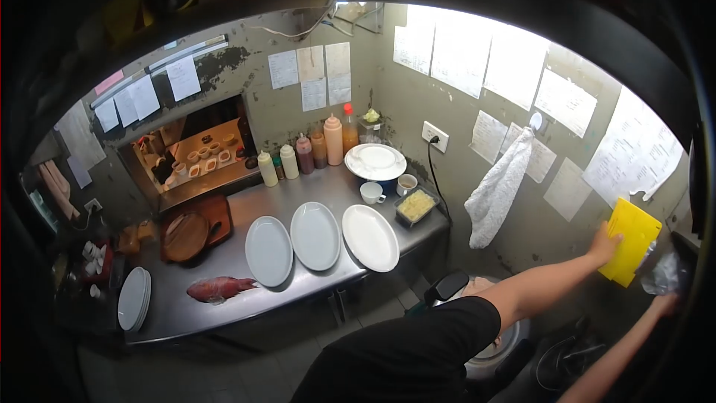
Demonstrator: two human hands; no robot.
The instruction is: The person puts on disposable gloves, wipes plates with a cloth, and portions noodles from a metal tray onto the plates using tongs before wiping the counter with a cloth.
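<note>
Close by, just past three o'clock, a flat yellow packet (631,244) is pinched at its edge by the left hand (605,245), while toward four o'clock crumpled clear plastic (662,275) is touched by the right hand (664,304), whose grip cannot be told. Farther off, three oval plates (315,236) are lined up on a steel counter (298,190), a red fish (221,289) laid toward eight o'clock. Beyond, papers (460,52) are posted toward one o'clock.

From my station I see a black garment (358,366) with a short sleeve (451,328) ending partway down the left arm (548,281); the left hand (603,243), right forearm (617,351) and right hand (663,304) are bare.
</note>
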